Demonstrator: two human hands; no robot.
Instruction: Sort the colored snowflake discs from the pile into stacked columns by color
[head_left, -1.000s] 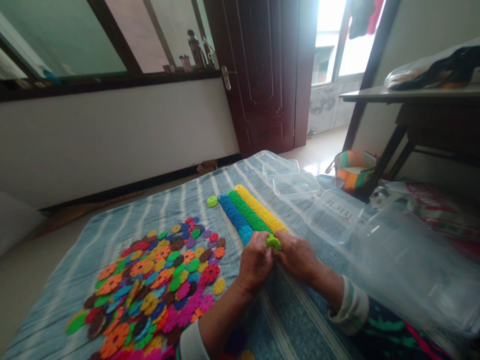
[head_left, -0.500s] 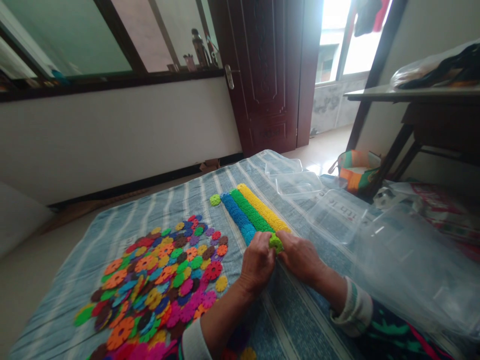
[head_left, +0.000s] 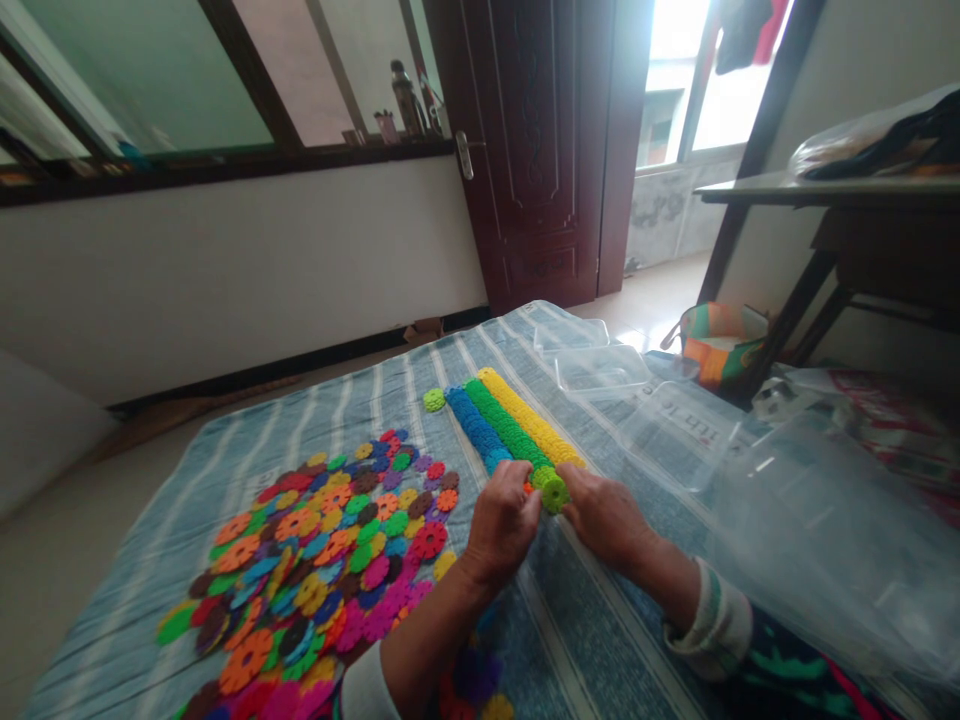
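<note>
Flower-shaped plastic discs are packed into long rows on the striped cloth: a blue row (head_left: 478,425), a green row (head_left: 514,425) and a yellow row (head_left: 531,415). At the near end of the green row, a lime-green disc (head_left: 555,492) faces me. My right hand (head_left: 606,515) is closed, its fingertips against the right side of that disc. On the other side my left hand (head_left: 501,518) is closed near the blue row's end. A bit of orange shows at its fingertips, mostly hidden. Another lime-green stack (head_left: 434,400) sits beyond the blue row.
A wide heap of loose coloured discs (head_left: 330,545) spreads over the cloth (head_left: 300,420) to my left. Clear plastic boxes and lids (head_left: 600,372) lie on the right, with a large clear container (head_left: 832,540) nearer. Further off are a striped bag (head_left: 724,345) and a table (head_left: 840,190).
My left hand has shifted slightly left, away from the lime-green disc. The disc's flat face now shows more, and a bit of orange has appeared at my left fingertips.
</note>
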